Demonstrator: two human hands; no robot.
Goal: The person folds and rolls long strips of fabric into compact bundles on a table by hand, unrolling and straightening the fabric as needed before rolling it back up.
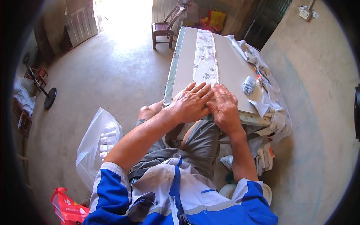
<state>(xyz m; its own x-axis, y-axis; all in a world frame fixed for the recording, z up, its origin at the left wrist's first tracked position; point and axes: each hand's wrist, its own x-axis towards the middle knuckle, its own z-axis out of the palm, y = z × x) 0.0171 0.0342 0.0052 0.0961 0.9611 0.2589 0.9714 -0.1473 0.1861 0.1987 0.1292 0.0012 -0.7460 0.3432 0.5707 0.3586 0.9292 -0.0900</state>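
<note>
A long white cloth strip with a floral print (206,56) runs lengthwise along the pale tabletop (232,63). At its near end, my left hand (190,102) lies palm down, fingers extended over the strip and the table. Beside it my right hand (225,107) is also flat, its fingers pointing away from me. The two hands touch near the thumbs, and they hide the near end of the strip. To the right of my right hand, a small rolled bundle (248,85) in white and grey-blue sits on the table.
Crumpled printed cloth (258,62) hangs over the table's right edge. Folded cloths (264,157) lie below it. On my left stands a clear plastic bag (98,137) with white rolls, near a red bag (69,210). A chair (165,28) is beyond the table's far left corner.
</note>
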